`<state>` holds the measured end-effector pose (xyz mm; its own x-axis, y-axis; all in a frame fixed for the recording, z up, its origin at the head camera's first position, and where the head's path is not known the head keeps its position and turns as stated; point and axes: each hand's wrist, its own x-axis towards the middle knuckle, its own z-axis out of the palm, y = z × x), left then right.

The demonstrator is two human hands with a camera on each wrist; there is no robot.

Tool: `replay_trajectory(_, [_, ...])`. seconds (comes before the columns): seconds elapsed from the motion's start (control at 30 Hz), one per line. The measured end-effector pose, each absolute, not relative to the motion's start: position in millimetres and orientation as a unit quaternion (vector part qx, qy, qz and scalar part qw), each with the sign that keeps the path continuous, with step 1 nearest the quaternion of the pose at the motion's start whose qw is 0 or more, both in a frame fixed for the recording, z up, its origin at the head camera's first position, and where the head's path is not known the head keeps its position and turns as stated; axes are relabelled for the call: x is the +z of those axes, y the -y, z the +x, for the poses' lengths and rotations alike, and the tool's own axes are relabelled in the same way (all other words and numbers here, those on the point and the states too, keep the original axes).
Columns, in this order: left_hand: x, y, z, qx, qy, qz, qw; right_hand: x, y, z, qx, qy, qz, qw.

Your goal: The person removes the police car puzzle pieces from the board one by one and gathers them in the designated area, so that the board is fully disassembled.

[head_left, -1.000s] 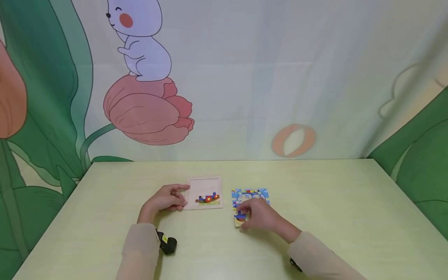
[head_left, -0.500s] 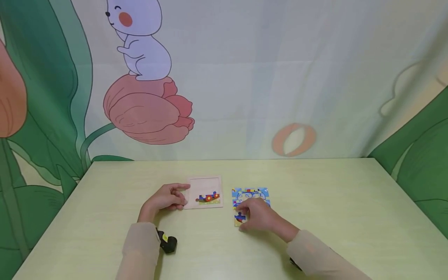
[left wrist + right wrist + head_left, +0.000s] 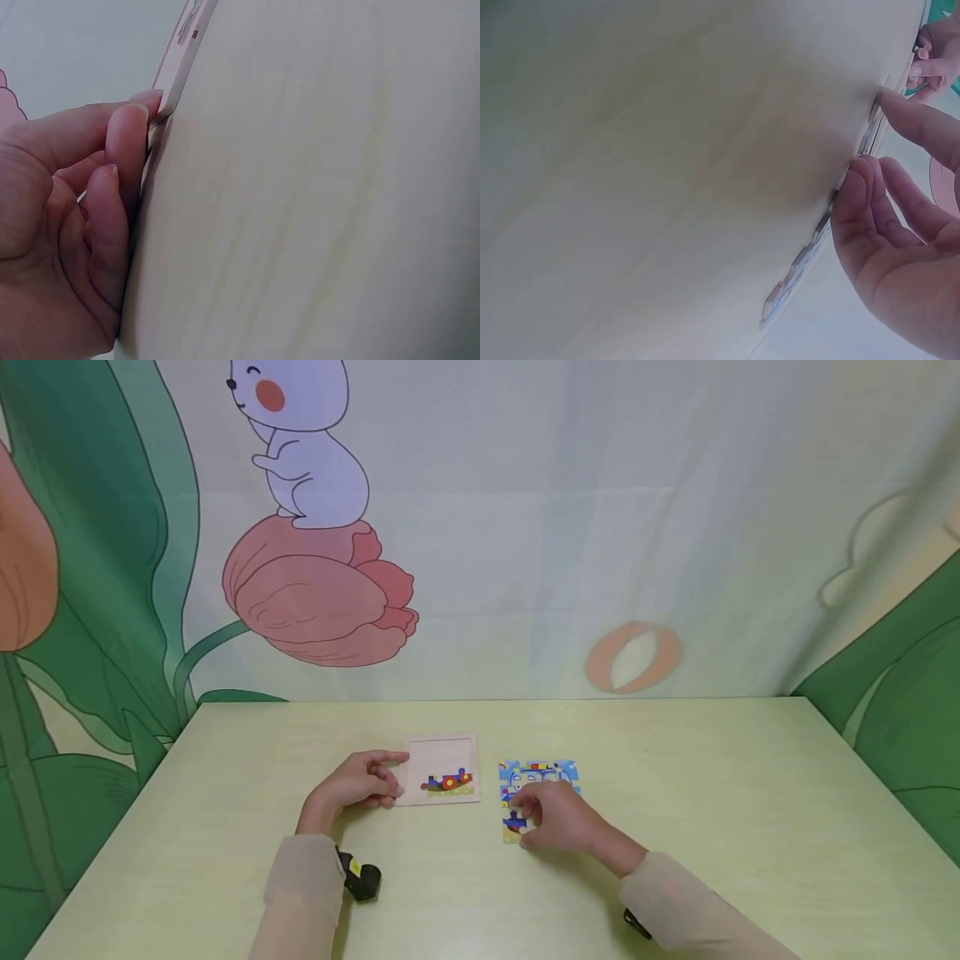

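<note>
In the head view, a pale square puzzle frame [image 3: 438, 752] lies on the table. A strip of joined jigsaw pieces [image 3: 448, 782], red, blue and yellow, sits in its near right corner. My left hand [image 3: 356, 779] holds the frame at its left side, and its fingertips meet a frame corner in the left wrist view. To the right, a blue cartoon jigsaw picture [image 3: 558, 770] lies flat, partly covered by my right hand [image 3: 562, 817]. That hand pinches a jigsaw piece [image 3: 513, 827] at the picture's near left corner, thumb on the near side. Its palm hides the pieces beneath.
The pale table [image 3: 712, 793] extends around both puzzles. Behind its far edge hangs a printed curtain [image 3: 510, 568] with a rabbit and flowers. A black wrist camera [image 3: 362, 881] sticks out beside the left sleeve.
Both hands stay almost where they were, left on the frame and right on the jigsaw piece. The right fingers shift only slightly, and the head view tilts a little.
</note>
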<state>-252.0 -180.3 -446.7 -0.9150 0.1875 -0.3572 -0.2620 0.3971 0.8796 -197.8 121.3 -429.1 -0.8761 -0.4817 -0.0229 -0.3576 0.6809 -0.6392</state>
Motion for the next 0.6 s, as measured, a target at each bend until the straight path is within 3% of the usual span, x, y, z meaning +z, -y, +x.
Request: replay_trajectory(0.6, [-445.9,180.1,-252.0,0.547,-0.811,-0.028,0.207,-429.1,-119.6,-198.1,-0.332,-0.906,-0.251,0.08])
